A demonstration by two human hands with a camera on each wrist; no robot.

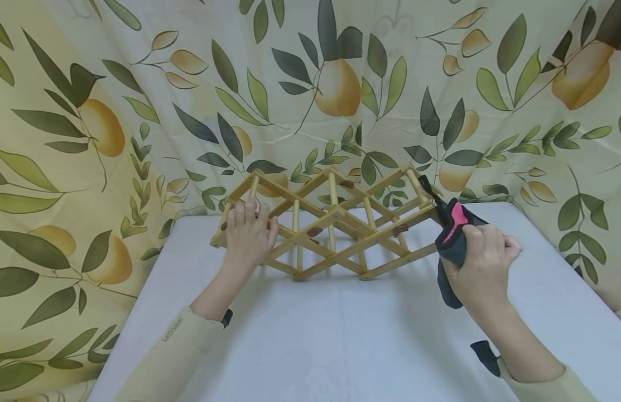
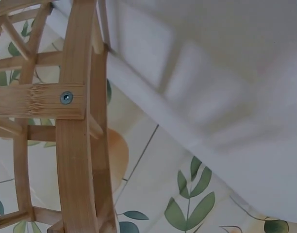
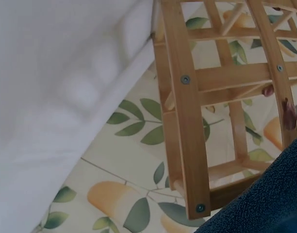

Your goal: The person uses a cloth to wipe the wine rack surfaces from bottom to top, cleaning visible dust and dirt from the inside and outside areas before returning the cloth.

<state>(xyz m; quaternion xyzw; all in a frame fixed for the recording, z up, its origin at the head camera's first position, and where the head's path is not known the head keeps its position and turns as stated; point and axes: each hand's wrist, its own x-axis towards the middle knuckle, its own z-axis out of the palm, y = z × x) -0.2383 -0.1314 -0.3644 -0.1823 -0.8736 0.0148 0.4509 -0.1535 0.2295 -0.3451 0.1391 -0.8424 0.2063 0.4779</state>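
Rack [image 1: 336, 212] of wood stands stretched between both hands on the table [image 1: 340, 335], its open lattice probably keeping it upright. The left hand [image 1: 250, 233] curls its fingers over one end, apparently to steady it. The right hand [image 1: 483, 262] grips a dark cloth [image 1: 453, 254] at the other end, seemingly bunched for a firm hold.

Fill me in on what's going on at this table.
A person's left hand holds the left end of a wooden lattice rack, which stands opened out on the white table. Their right hand grips a dark blue cloth item with a pink patch, close by the rack's right end; whether the two touch is unclear.
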